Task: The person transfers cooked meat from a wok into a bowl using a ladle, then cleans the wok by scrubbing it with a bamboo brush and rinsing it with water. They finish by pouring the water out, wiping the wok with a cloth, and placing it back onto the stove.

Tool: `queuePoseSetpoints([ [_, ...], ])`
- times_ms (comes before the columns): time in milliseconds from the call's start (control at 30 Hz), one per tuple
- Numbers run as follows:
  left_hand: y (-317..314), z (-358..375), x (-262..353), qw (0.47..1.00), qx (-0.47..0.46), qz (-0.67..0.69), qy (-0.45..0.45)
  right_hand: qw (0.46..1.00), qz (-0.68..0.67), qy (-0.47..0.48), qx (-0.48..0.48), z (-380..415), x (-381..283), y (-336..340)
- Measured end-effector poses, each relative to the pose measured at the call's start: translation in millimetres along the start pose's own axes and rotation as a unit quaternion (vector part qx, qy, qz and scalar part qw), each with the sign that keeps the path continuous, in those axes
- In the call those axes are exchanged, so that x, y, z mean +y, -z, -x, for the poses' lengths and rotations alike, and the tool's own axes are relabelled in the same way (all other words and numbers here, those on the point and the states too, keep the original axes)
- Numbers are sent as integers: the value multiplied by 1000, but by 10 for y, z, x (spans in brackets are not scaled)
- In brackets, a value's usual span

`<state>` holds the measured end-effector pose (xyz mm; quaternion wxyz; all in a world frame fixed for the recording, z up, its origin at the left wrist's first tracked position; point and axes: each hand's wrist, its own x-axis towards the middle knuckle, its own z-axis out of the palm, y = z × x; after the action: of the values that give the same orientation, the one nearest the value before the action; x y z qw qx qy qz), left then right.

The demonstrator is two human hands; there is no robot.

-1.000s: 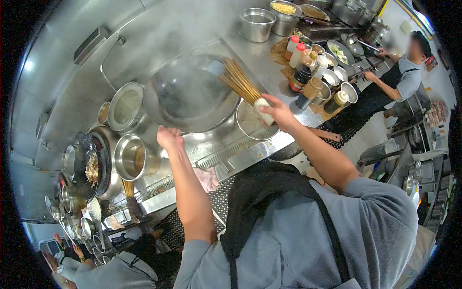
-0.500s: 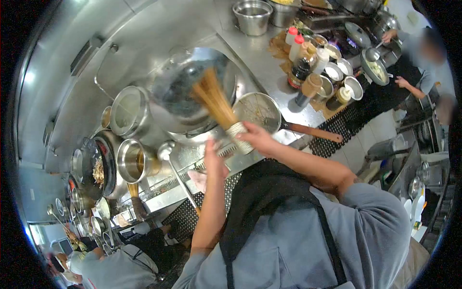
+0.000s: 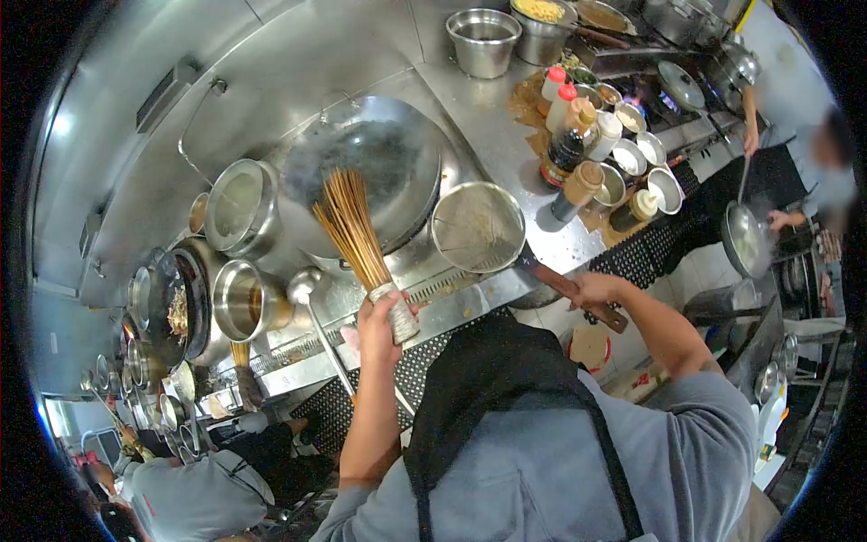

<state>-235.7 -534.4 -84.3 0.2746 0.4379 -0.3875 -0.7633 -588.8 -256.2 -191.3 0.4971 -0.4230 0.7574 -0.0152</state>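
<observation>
My left hand (image 3: 377,331) is closed round the white wrapped grip of a bamboo wok brush (image 3: 354,226), whose bristles point up and away over the near edge of a large steaming wok (image 3: 312,194). Gripped in my right hand (image 3: 600,291) is the wooden handle of a round mesh strainer (image 3: 479,228). The strainer's basket lies just right of the wok, over the steel counter's edge. A long-handled ladle (image 3: 305,285) rests left of the brush, its bowl on the counter.
Steel pots (image 3: 240,298) stand left of the wok. Squeeze bottles (image 3: 562,107) and small seasoning bowls (image 3: 629,157) crowd the counter at the right. One co-worker (image 3: 822,172) handles a smoking pan (image 3: 746,239) at far right; another person (image 3: 199,492) works at lower left.
The brush has passed from my right hand to my left and moved left. My right hand has gone right and taken hold of the strainer's handle. The co-worker's pan has moved lower.
</observation>
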Motion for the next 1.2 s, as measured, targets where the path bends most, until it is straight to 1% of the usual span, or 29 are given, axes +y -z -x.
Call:
queuePoseSetpoints([
  [33, 38, 23, 43, 1000, 7, -6, 0, 996, -86, 17, 26, 87, 80, -81],
  [67, 71, 76, 70, 1000, 6, 8, -8, 977, -210, 34, 4, 262, 25, -127],
  [100, 59, 138, 104, 999, 26, 19, -22, 943, -328, 50, -23, 523, -80, -98],
  [167, 144, 245, 183, 999, 18, 16, -27, 969, -243, 42, 16, 977, -384, 54],
  [267, 234, 342, 234, 998, 32, 26, -48, 918, -395, 41, 15, 1473, -742, 398],
  [367, 321, 387, 284, 993, 7, 44, -106, 898, -436, 51, 27, 1612, -1051, 961],
  [433, 233, 504, 518, 988, -7, 58, -143, 900, -421, 87, 72, 1512, -1420, 1353],
  [500, 222, 541, 634, 984, 8, 69, -163, 896, -395, 129, 156, 1326, -1850, 1741],
  [567, 231, 565, 698, 982, 8, 70, -176, 923, -259, 139, 250, 926, -2037, 2182],
  [633, 275, 558, 695, 981, 7, 73, -181, 937, -106, 122, 311, 600, -2405, 2749],
  [667, 334, 552, 648, 981, 5, 75, -179, 904, -11, 143, 403, 353, -2541, 3030],
  [700, 373, 552, 613, 981, 2, 76, -176, 854, 81, 164, 488, 65, -2670, 3304],
  [767, 342, 644, 590, 981, 52, 57, -177, 768, 177, 197, 582, -475, -3011, 3853],
  [833, 384, 685, 479, 979, 85, 48, -181, 769, 221, 149, 582, -697, -3512, 4180],
  [933, 453, 769, 374, 978, 98, 75, -167, 747, 235, 112, 612, -1052, -4042, 4297],
  [1033, 526, 864, 286, 976, 113, 94, -162, 764, 275, 97, 576, -1360, -4263, 4394],
  [1133, 564, 930, 265, 972, 124, 101, -173, 753, 305, 100, 574, -1283, -4454, 4488],
  [1200, 590, 960, 241, 970, 138, 106, -172, 749, 258, 104, 601, -1321, -4509, 4451],
])
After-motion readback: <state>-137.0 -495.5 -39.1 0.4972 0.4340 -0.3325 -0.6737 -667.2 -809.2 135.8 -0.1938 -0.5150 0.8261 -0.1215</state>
